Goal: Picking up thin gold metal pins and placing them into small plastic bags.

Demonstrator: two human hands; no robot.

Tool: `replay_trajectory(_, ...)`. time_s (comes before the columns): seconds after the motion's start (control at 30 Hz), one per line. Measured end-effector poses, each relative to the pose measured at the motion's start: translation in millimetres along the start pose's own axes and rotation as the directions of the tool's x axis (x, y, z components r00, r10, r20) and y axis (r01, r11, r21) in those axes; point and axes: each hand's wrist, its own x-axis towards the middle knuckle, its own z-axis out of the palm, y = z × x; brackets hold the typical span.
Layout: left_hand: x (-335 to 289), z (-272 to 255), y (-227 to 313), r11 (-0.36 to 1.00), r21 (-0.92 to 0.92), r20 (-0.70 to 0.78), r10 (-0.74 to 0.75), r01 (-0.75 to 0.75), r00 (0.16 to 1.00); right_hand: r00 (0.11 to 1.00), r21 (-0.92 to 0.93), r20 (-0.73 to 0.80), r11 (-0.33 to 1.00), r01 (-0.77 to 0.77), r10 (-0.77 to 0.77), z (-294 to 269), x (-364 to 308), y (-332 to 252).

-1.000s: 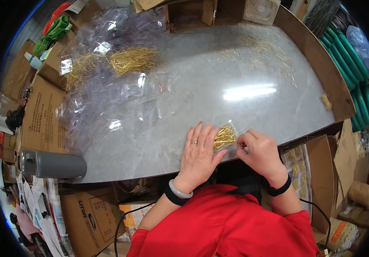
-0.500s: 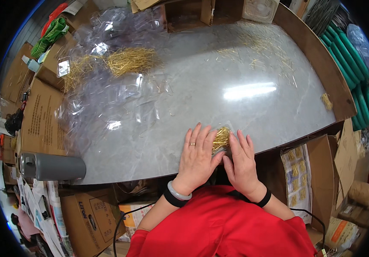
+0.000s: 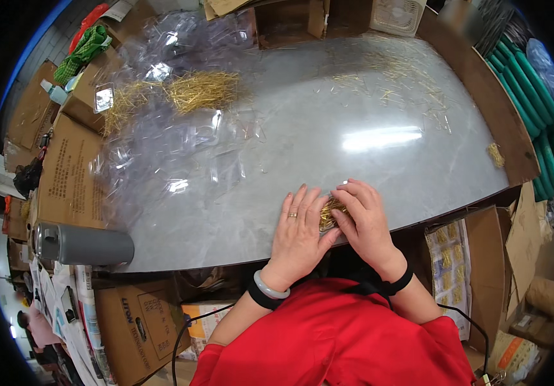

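At the near edge of the grey table (image 3: 277, 116) lies a small bundle of thin gold wire pins (image 3: 326, 220), seemingly in a clear plastic pack. My left hand (image 3: 299, 225) rests flat along its left side, fingers stretched out. From the right, my right hand (image 3: 368, 222) curls over it, its bent fingers at the far end and thumb at the near side. Between the hands only part of the bundle shows. A large heap of gold pins (image 3: 205, 91) lies at the far left, amid many clear plastic packs (image 3: 161, 161).
Loose gold pins (image 3: 405, 74) are scattered at the far right; a small bundle (image 3: 496, 155) lies by the cardboard border (image 3: 483, 83). A grey flask (image 3: 87, 244) lies at the left edge. Below right, an open carton (image 3: 483, 257) holds a sheet of gold packs (image 3: 450, 270).
My right hand has moved up and inward, its fingers bending over the bundle's far end. My left hand stays nearly in place. The whole view has shifted slightly.
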Motion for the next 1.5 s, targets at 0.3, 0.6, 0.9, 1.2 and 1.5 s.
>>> replay_trajectory(0.3, -4, -1, -2, 0.973, -0.217, -0.040, -0.082, 0.072, 0.996, 0.999, -0.078, 0.047, 0.997, 0.019, -0.015, -10, -2, -6)
replay_trajectory(0.6, -6, 3, -8, 0.983, -0.179, -0.089, -0.052, 0.035, 0.995, 0.998, -0.073, 0.030, 0.996, -0.058, 0.060, 9, 5, -11)
replay_trajectory(0.9, -10, -14, -20, 0.926, -0.378, 0.019, 0.038, -0.028, 0.999, 0.985, -0.310, 0.166, 0.951, 0.009, 0.045, -4, -9, -26)
replay_trajectory(1.2, -13, -14, -22, 0.849, -0.528, -0.014, 0.002, -0.010, 1.000, 1.000, -0.230, -0.031, 0.973, -0.004, -0.003, -1, -9, -20)
replay_trajectory(1.5, -3, -3, 2, 0.999, 0.041, 0.082, 0.024, -0.028, 0.996, 0.997, -0.374, 0.046, 0.926, -0.041, 0.062, -2, -11, -12)
